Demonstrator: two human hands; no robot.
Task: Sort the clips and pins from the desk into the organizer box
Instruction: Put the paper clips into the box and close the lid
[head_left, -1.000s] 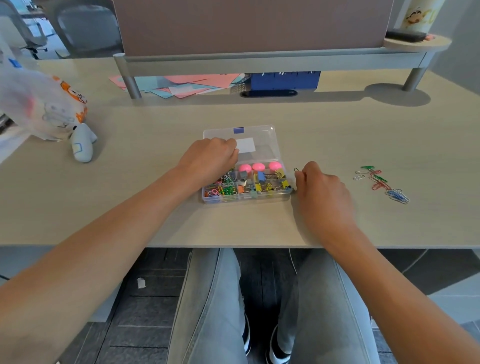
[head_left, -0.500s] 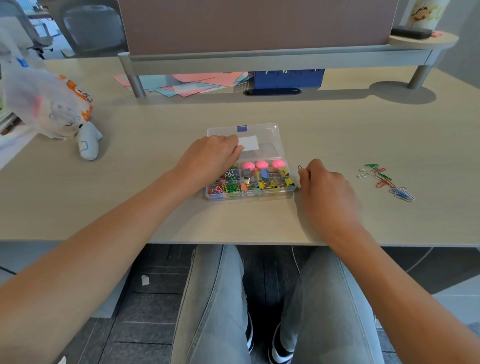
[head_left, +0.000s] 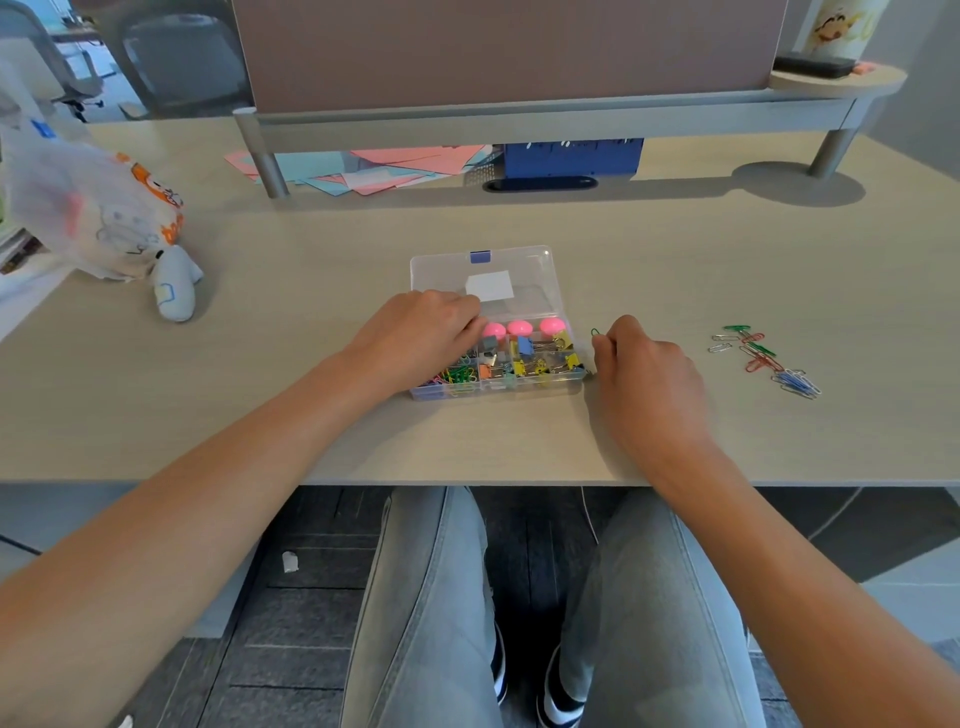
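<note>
Right of the organizer box, loose paper clips lie scattered.

Pale wood-grain worktop, front edge cutting across mid-frame. A grey metal riser shelf on round legs spans the back, with a mauve partition panel standing above it. Under the shelf: loose pink and blue paper sheets, a blue box, a dark oval cable slot. Round wooden end of the shelf at far right. Grey mesh office chairs behind at left. Dark grey tiled floor below, small white scrap on it. Even soft light, faint shadows
</note>
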